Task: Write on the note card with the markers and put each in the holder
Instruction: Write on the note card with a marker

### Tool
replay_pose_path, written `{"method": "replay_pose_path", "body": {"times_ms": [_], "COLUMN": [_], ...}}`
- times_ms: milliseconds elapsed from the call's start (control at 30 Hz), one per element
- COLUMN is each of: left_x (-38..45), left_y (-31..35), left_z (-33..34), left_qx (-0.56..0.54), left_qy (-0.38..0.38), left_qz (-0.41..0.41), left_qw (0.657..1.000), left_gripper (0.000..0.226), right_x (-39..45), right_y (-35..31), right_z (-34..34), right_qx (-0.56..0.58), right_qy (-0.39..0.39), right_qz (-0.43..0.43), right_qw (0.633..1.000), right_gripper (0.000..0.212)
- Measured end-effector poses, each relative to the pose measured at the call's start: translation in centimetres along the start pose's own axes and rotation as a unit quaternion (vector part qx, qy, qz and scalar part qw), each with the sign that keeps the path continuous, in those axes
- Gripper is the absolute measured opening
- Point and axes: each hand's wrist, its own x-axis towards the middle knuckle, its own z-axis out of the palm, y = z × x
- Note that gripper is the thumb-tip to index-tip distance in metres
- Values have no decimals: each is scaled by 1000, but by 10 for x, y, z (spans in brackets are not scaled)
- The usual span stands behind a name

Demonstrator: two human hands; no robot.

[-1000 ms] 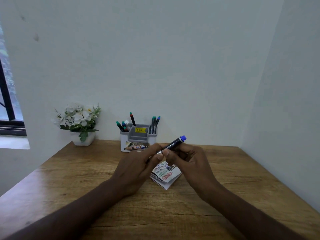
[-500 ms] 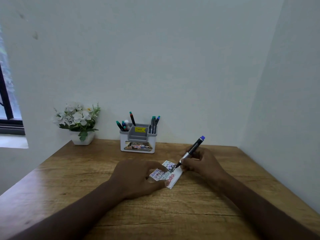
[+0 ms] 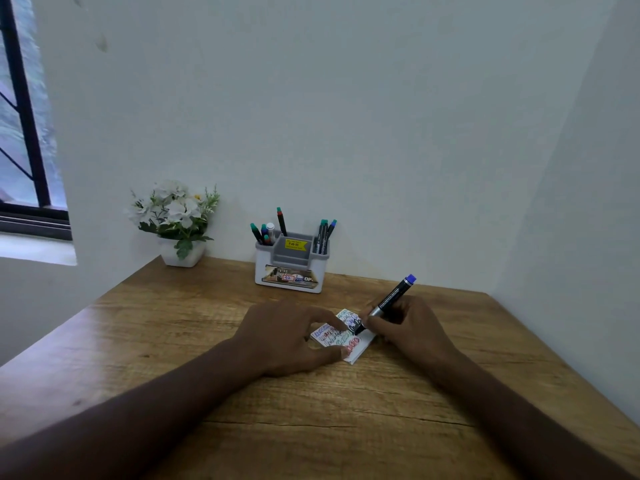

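A small white note card stack [image 3: 356, 344] lies on the wooden desk, its top covered in coloured scribbles. My left hand [image 3: 287, 336] rests on its left part, index finger and thumb pressing it down. My right hand [image 3: 405, 323] grips a black marker with a blue end [image 3: 389, 301], tilted up to the right, its tip touching the card's upper area. A white and grey holder [image 3: 292, 268] stands at the back of the desk against the wall, with several markers upright in its left and right compartments.
A white pot of white flowers [image 3: 176, 220] sits at the desk's back left corner. Walls close the desk at the back and right. A window [image 3: 20, 116] is at the far left. The wooden desk [image 3: 173, 323] stretches wide to the left.
The two hands, joined at the marker a second ago, separated. My left hand dropped onto the card and my right hand brought the marker tip down to it.
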Motion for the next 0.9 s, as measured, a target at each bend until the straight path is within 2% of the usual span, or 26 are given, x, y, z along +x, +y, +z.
{"method": "replay_pose_path", "body": {"times_ms": [233, 400, 900], "left_x": [3, 3, 2], "left_y": [-4, -3, -2], "left_z": [6, 5, 3], "left_qx": [-8, -11, -1], "left_qy": [-12, -14, 3], "left_qz": [-11, -10, 1], "left_qw": [1000, 1000, 1000], "left_gripper": [65, 63, 61], "right_x": [2, 2, 4], "right_y": [2, 2, 5], "right_z": [0, -2, -4], "right_qx": [29, 29, 32], "right_qy": [7, -24, -1], "right_qz": [9, 7, 3], "right_qw": [1000, 999, 999], "right_gripper": [5, 4, 9]}}
